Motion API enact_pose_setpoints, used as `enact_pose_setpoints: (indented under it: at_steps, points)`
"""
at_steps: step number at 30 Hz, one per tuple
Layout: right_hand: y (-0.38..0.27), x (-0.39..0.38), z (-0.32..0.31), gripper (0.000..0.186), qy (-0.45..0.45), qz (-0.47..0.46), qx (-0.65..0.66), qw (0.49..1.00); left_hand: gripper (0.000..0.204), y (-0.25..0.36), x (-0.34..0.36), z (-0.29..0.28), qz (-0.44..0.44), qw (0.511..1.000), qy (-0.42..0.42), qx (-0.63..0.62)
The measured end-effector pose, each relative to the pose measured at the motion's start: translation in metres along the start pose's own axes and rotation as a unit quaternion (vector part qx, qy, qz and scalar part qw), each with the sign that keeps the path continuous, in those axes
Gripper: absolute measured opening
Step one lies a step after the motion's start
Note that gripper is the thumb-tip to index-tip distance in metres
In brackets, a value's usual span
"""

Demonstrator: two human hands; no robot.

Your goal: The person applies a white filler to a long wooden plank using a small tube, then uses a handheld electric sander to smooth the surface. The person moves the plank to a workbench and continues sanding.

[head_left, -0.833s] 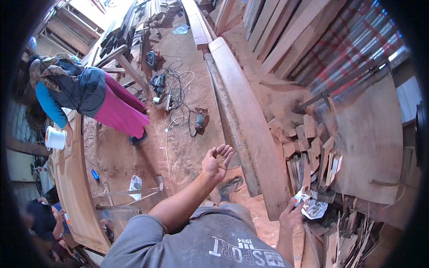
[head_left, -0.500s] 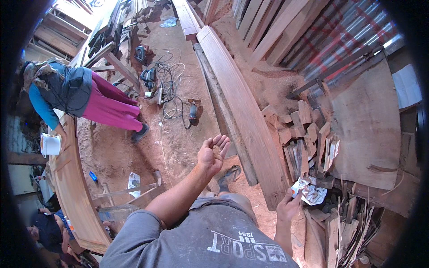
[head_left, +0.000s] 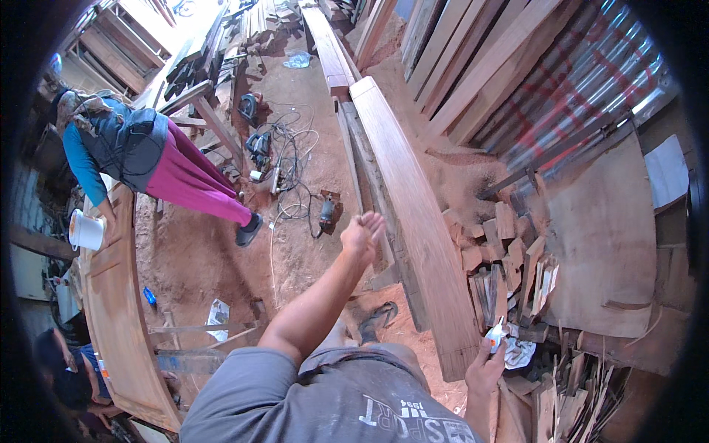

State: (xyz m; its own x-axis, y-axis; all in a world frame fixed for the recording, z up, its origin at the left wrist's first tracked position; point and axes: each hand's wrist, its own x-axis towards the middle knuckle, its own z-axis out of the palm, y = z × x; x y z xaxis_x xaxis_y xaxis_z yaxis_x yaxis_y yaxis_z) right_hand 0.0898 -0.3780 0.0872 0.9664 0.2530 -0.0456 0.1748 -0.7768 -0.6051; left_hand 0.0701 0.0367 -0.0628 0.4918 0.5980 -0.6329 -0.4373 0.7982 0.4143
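My left hand [head_left: 362, 235] is raised at centre, fingers extended and slightly curved, just left of a long reddish plank [head_left: 410, 207] lying on a weathered beam. My right hand [head_left: 484, 369], at lower right, is shut on a small white bottle [head_left: 495, 338] with an orange label, its narrow tip upward. Crumpled white paper [head_left: 521, 353] lies behind that bottle. Below my left hand, my sandalled foot [head_left: 377, 321] shows on the dusty ground.
A co-worker [head_left: 185, 170] in pink trousers stands by a wooden door [head_left: 111, 303] with a white bucket [head_left: 87, 229]. Another person [head_left: 63, 369] is lower left. Power tools [head_left: 325, 214] and cords lie on the ground; offcuts [head_left: 502, 251] and leaning boards [head_left: 465, 66] crowd the right.
My left hand has moved up and forward beside the plank and turned, its palm less visible. My right hand still holds the bottle. The view has shifted slightly.
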Motion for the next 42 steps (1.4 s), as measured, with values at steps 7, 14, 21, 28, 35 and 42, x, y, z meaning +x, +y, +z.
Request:
enact_pose_setpoints:
  at_steps: [7,14,21,28,35,42]
  points:
    - [-0.016,0.016,-0.017,0.058,-0.067,0.027,0.012,0.997,0.056,0.018,0.108,0.042,0.027,0.998,0.033,0.034]
    - [0.027,0.006,0.013,0.046,-0.004,-0.02,0.043,0.999,0.053,0.006,0.114,0.059,-0.011,0.998,0.017,0.057]
    - [0.026,-0.016,0.026,0.042,0.014,-0.021,0.082,0.996,0.055,0.017,0.084,0.07,-0.054,0.998,0.015,0.016]
    - [0.003,0.03,0.041,0.049,0.03,-0.029,0.051,0.998,0.05,0.038,0.139,0.086,-0.015,1.0,0.002,0.009]
    - [-0.009,0.065,0.056,0.054,0.075,-0.056,-0.005,0.996,0.049,0.046,0.176,0.086,-0.031,0.999,-0.007,-0.013]
    - [-0.005,0.058,0.072,0.051,0.1,-0.088,-0.04,0.99,0.052,0.082,0.161,0.033,-0.016,0.996,-0.029,-0.088]
